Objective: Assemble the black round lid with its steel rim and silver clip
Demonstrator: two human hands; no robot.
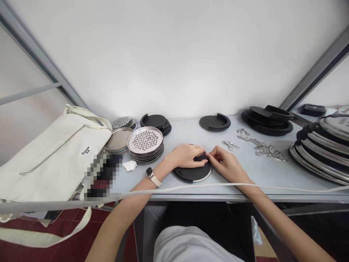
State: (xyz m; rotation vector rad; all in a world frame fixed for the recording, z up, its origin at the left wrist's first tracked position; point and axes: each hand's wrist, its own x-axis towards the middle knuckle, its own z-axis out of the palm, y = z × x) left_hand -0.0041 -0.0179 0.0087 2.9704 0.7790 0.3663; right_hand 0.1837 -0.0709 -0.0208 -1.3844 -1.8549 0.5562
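Note:
A round black disc [188,174] with a strip of silvery rim at its lower right lies on the table in front of me. My left hand [188,155] rests across the top of it, fingers stretched out and thumb spread apart. At the disc's right edge, the thumb and fingertips of my right hand [222,160] are pinched together; whatever is between them is too small to make out. Beyond my right hand lie metal clips [231,145] and a loose heap of similar wire clips [263,148].
Left of the disc stands a stack of perforated metal grater discs [145,142], near a crumpled white tissue [129,166] and a cream bag [54,153]. Black round holders [215,122] sit along the wall. Stacked discs [321,156] rise at right. A white cable [191,187] crosses the front.

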